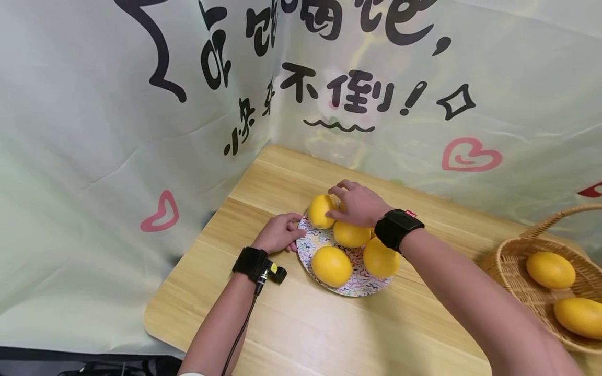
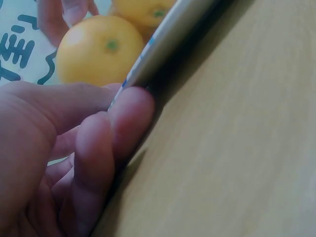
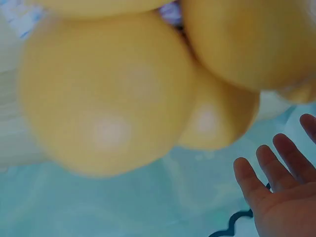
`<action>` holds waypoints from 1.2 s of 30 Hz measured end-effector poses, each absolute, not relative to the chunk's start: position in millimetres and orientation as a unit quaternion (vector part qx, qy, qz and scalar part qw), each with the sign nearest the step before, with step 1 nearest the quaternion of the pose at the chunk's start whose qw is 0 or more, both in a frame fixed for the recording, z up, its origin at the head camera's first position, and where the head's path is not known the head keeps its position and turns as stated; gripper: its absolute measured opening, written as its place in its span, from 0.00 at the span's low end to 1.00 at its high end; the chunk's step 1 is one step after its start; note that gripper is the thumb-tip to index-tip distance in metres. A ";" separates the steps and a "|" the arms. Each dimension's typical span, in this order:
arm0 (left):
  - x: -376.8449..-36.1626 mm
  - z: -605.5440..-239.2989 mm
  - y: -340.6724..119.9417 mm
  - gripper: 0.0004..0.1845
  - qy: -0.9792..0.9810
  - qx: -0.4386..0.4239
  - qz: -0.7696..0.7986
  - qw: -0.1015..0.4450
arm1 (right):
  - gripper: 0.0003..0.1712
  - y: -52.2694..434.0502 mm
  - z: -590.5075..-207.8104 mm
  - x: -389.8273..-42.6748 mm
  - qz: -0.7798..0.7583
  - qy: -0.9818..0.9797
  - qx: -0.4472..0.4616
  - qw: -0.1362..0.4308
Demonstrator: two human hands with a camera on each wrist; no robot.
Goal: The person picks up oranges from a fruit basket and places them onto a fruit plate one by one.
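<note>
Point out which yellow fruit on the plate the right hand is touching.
The far-left fruit at the plate's back edge: the right hand rests its fingers on it. The other three lie nearer, untouched by fingers.

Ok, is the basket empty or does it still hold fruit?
Not empty: the basket holds two yellow fruits at least; its right part is out of frame.

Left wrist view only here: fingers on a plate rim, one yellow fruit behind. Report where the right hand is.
Observer: The right hand rests on the far fruit at the back left of the plate, fingers straight.
Operator: Count the fruits on that plate.
Observer: Four show in the head view; the hand may hide more.
Operator: Say what lies off to the right.
Observer: A wicker basket holding two more yellow fruits.
</note>
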State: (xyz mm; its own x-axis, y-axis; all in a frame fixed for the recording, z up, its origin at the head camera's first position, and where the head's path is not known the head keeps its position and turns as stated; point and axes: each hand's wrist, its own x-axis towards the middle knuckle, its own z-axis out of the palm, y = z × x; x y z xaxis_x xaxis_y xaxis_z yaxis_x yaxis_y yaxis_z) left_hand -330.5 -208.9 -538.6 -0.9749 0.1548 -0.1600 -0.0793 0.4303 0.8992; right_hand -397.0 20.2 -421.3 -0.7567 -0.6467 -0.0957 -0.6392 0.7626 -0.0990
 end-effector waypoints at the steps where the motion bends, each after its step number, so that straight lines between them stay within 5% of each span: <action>1: -330.3 -538.8 -209.1 0.30 0.838 0.022 0.534 0.108 | 0.36 24.1 -419.1 -397.1 -0.033 0.938 -0.340 0.061; 11: -331.2 -542.1 -210.4 0.31 0.838 0.016 0.534 0.113 | 0.31 96.7 -403.3 -399.0 -0.050 0.949 -0.311 0.012; 36: -327.3 -538.6 -209.6 0.30 0.841 0.019 0.529 0.107 | 0.33 278.4 -365.9 -353.3 -0.014 0.982 -0.185 0.046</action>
